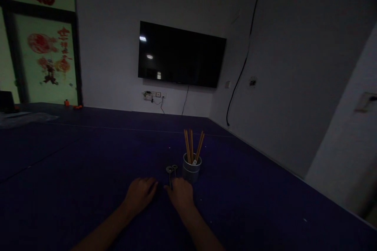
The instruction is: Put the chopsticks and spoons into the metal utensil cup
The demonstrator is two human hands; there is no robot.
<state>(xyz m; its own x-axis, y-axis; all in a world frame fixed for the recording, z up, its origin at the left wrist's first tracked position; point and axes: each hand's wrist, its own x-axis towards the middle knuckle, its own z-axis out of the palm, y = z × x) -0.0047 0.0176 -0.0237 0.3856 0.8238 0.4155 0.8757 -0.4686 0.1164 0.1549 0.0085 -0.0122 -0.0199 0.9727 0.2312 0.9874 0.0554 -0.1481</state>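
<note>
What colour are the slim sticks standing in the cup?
Yellowish-brown; the sticks show best in the head view, above the cup.

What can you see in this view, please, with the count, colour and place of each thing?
Cup: one, grey, beyond the right hand
Sticks: several, light brown, upright or leaning in the cup
Small piece: one, white, in the cup
Ringed item: two rings show, one piece or two unclear, dull metal, by the right hand
Work surface: one, dark purple-blue, under the hands
Television: one, black, on the far wall
Sockets: several, pale, below the television
Thick cable: one, black, down the right wall
Glazed door: one, dark-framed with red decorations, far left
Small items: at least two, orange, before the door
Plastic sheet: one, clear, left edge
Hands: two, bare, left and right, near the centre
</note>
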